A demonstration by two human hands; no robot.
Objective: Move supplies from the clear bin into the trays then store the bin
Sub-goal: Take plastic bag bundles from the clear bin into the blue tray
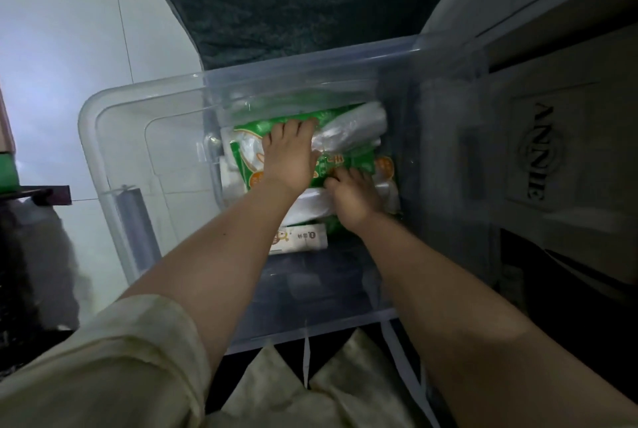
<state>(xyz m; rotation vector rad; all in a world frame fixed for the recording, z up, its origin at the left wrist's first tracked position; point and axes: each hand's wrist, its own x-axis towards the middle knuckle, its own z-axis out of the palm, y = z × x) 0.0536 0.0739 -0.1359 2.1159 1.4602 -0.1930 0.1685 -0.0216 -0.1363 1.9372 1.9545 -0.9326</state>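
Clear bin (114, 137) — both hands on green packet (348, 165), grip seemingly loose

We can read "ANNIE" in dark capital letters running down the side of the cardboard box (538, 151) to the right of the clear bin (114, 186), beside a round emblem. The green package (348, 165) and the small white packet (300, 237) in the bin carry print too small and blurred to read.
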